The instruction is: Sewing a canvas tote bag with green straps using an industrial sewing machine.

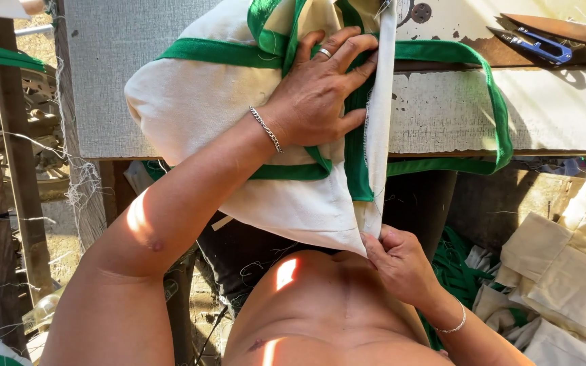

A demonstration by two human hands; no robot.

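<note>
The left hand (320, 91) is lying flat, fingers spread, on a cream cloth bag (198, 102) edged with green trim (218, 51), pressing it down on the tabletop (442, 112) in the upper middle of the frame. A ring is showing on one finger and a chain bracelet is sitting at the wrist. The right hand (398, 261) is sitting lower, just right of centre, with its fingers pinched together on the bottom edge of a narrow cream strip of the bag that is hanging down off the tabletop's front edge. A thin bangle is circling that wrist.

The bag is draping over the tabletop's front edge, most of it lying on the pale, worn surface and its lower corner hanging toward the person's bare torso. A loop of the green trim is trailing to the right across the tabletop and curving back along its edge.

In the upper right corner, well apart from both hands, blue-handled thread snips (540, 44) are lying on the tabletop. At the lower right, a heap of cream cloth pieces (564, 271) is lying beside a bundle of green strips (459, 268). Loose threads are hanging at the left of the frame.
</note>
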